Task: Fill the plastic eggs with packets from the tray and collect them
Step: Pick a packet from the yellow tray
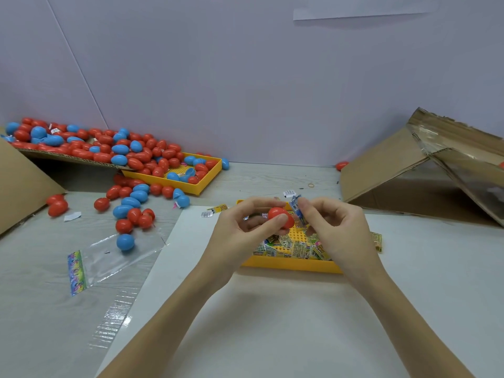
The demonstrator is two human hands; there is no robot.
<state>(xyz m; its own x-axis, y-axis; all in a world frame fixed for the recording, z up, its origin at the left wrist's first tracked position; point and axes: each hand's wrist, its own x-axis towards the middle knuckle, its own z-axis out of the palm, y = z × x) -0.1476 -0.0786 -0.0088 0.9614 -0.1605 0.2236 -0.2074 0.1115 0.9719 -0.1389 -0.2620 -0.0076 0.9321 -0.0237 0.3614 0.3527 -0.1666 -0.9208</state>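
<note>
My left hand [242, 227] grips a red plastic egg [279, 215] between thumb and fingers, just above the yellow packet tray [289, 264]. My right hand [331, 227] pinches a blue-and-white packet [296, 208] right beside the egg. The tray holds several green and yellow packets [294, 246], partly hidden by my hands. A second yellow tray [203, 184] at the back left holds red and blue eggs [152, 156], which also spill over the table.
Loose eggs [131, 211] lie scattered left of the white sheet [272, 309]. A clear plastic bag [109, 257] lies at the left. Cardboard flaps stand at the far left [19, 184] and right [409, 170]. A wall closes the back.
</note>
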